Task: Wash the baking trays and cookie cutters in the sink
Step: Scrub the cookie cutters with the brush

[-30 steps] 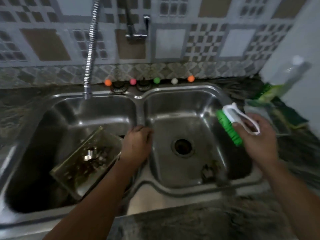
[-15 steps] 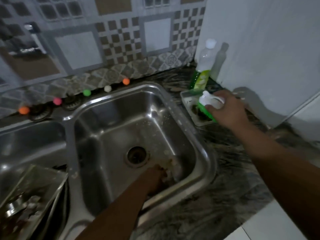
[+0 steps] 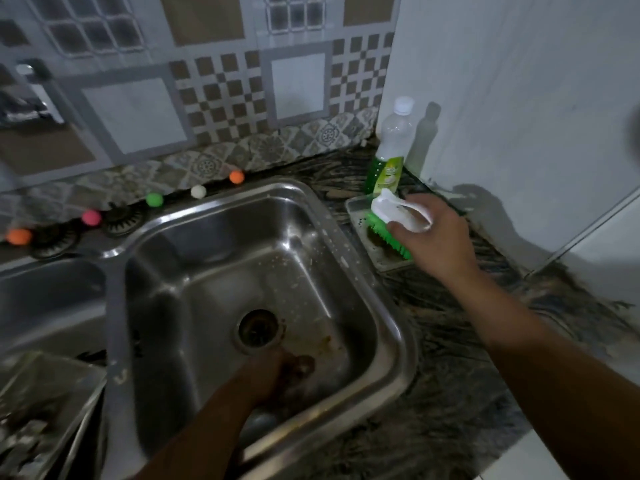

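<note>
The right hand is gripping the scrub brush over a small dish beside the sink. The left hand is reaching into the basin; its grip is too blurry to tell. The baking tray is waiting in the left basin, so the brush should be going there, bristles down.

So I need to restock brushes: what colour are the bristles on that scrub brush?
Bright green bristles under a white handle, seen in the head view.
</note>
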